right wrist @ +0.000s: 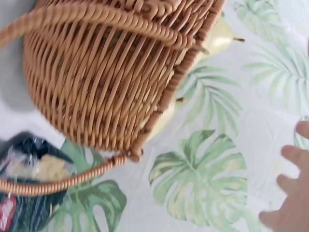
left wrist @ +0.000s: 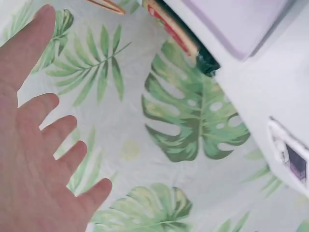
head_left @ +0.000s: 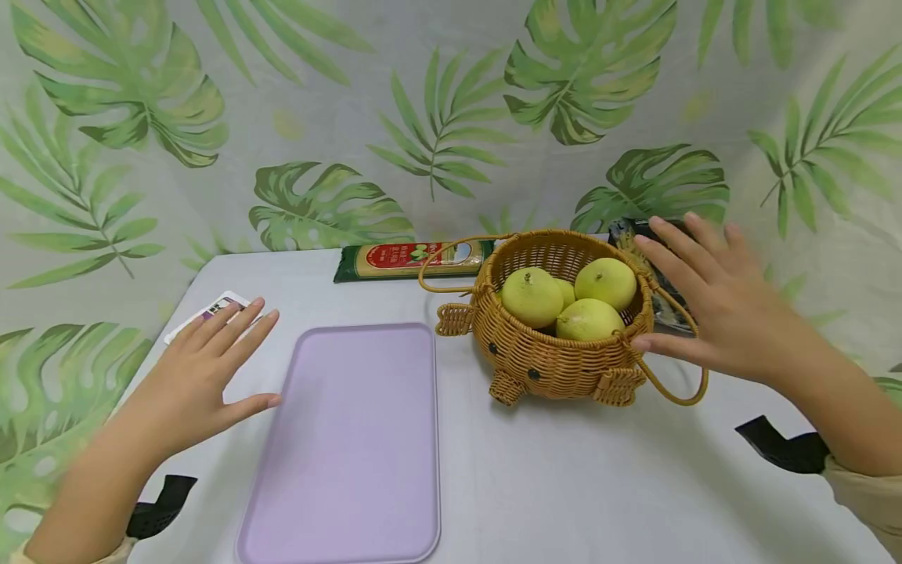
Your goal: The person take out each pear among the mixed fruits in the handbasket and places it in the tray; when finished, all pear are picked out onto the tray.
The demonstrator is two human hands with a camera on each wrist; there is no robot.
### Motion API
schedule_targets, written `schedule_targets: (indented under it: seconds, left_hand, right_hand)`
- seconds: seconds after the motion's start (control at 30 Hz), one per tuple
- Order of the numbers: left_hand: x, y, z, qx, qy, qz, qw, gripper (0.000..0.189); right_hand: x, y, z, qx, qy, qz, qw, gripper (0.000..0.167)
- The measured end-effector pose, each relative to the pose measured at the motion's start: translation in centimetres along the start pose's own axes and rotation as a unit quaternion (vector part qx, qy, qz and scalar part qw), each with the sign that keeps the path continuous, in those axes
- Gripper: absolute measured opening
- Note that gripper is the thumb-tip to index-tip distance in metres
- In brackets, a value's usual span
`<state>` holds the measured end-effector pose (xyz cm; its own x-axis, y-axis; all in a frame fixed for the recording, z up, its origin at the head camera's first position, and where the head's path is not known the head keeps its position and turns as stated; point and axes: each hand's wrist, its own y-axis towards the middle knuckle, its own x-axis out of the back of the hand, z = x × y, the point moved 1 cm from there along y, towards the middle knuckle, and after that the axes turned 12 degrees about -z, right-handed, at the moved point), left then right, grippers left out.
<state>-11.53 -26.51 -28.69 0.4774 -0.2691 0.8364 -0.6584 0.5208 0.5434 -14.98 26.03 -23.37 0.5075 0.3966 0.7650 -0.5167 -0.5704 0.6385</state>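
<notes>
my left hand hangs with its fingers straight and apart and its thumb held out to the side, gripping nothing. my right hand is much the same, fingers spread, palm bare. just inward of my right hand, to its left, sits the wicker basket, shaped like an animal with a snout and ears. from the head view i cannot tell whether my right thumb touches its rim, but in the right wrist view my visible fingers are clear of it. pale green-yellow pears are piled inside, and one looped handle reaches out toward my right hand. behind that hand, partly hidden by it, is a dark packet

inward of my left hand, to its right, the flat lilac tray lies between my left hand and the basket, its near edge running toward me. a white card-like item is beyond my left fingers, partly covered by them in the head view. farther off, past the tray, a green and red packet lies near the basket's other handle
</notes>
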Motion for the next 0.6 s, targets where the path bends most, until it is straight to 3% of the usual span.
schedule_targets:
  seconds: [0.1, 0.2, 0.3, 0.37, 0.5, 0.6]
  left_hand:
    - [-1.3, -1.0, 0.0, 0.0, -0.022, -0.027, 0.9994, 0.079]
    - [-2.7, -2.1, -0.1, 0.009, -0.037, -0.034, 0.9987, 0.074]
    - [-3.9, -3.2, -0.2, 0.039, -0.054, -0.019, 0.9976, 0.076]
    - [-4.6, -4.0, -0.2, 0.075, -0.075, 0.005, 0.9944, 0.08]
    - [-5.9, -5.8, -0.1, 0.154, -0.131, 0.056, 0.9778, 0.08]
    - [-6.6, -6.9, 0.0, 0.191, -0.176, 0.076, 0.9627, 0.077]
  right_hand:
    - [-0.8, 0.4, 0.3, 0.013, 0.05, -0.045, 0.9977, 0.091]
    - [-1.7, 0.7, 0.6, 0.015, 0.1, -0.068, 0.9926, 0.089]
    - [-2.7, 0.9, 1.1, 0.0, 0.151, -0.07, 0.9861, 0.087]
    - [-3.3, 1.1, 1.4, -0.016, 0.181, -0.065, 0.9813, 0.085]
    - [-4.5, 1.6, 2.0, -0.07, 0.218, -0.046, 0.9723, 0.082]
    - [-5.4, 2.0, 2.3, -0.097, 0.228, -0.036, 0.9681, 0.084]
